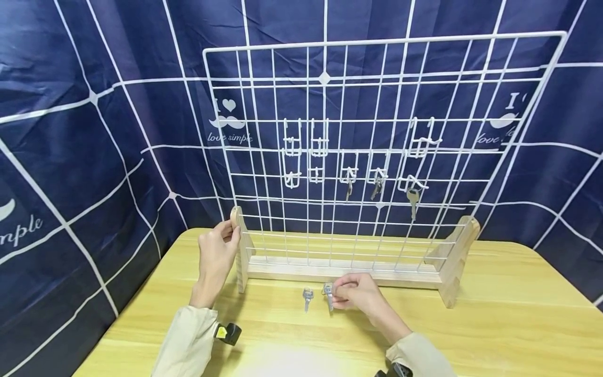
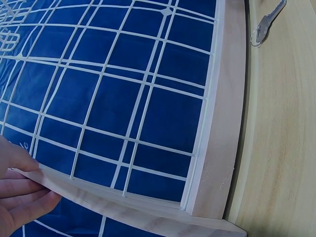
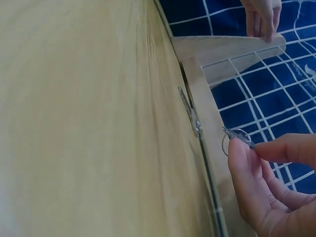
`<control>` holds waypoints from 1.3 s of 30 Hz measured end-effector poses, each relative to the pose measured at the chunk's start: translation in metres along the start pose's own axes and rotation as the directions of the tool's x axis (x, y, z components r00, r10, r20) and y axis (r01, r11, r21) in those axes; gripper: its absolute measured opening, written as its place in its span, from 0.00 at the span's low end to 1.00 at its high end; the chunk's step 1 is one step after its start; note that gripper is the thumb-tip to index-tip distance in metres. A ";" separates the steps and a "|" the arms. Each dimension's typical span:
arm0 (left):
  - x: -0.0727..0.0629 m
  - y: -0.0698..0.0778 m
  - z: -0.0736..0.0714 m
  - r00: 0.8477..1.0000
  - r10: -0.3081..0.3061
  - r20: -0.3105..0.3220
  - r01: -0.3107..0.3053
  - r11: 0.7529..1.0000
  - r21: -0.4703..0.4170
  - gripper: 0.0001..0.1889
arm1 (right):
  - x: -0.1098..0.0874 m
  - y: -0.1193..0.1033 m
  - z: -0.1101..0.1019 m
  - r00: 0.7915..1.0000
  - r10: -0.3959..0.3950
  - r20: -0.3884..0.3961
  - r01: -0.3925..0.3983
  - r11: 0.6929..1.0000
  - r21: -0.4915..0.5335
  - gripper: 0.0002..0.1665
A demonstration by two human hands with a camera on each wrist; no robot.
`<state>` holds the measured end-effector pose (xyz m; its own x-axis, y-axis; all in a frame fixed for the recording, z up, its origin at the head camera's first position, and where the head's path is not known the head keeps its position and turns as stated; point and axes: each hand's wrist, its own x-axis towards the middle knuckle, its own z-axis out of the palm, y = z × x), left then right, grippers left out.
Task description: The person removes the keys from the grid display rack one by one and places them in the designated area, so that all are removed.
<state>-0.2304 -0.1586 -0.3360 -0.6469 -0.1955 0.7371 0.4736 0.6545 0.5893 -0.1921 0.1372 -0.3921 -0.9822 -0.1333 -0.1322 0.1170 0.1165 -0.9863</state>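
My left hand (image 1: 218, 251) grips the top of the left wooden upright (image 1: 242, 262) of a stand, thumb and fingers on either side of it. With thumb and fingertips, my right hand (image 1: 360, 294) pinches a silver key (image 3: 239, 134) that has a thin ring, in front of the stand's base bar. To its left, a second key (image 1: 308, 298) lies on the wooden table. The stand holds up a white wire grid (image 1: 325, 220). Three keys hang from hooks on it: one key (image 1: 413, 201) at the right, another key (image 1: 377, 188) and a third key (image 1: 348, 189) further left.
Several white wire hooks (image 1: 292, 144) hang on the grid without keys. The right wooden upright (image 1: 454, 267) stands near the table's (image 1: 513, 303) right side. A dark blue curtain (image 1: 141, 42) with white lines closes off the back and left.
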 end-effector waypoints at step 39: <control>0.000 0.000 -0.001 1.000 -0.003 0.002 0.003 1.000 0.013 0.08 | 0.012 0.011 0.017 0.985 0.144 -0.090 -0.152 0.985 -0.086 0.07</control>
<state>-0.2300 -0.1593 -0.3355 -0.6498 -0.1960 0.7344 0.4638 0.6632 0.5874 -0.2005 0.1204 -0.4063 -0.9642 -0.0261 -0.2639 0.2520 0.2194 -0.9425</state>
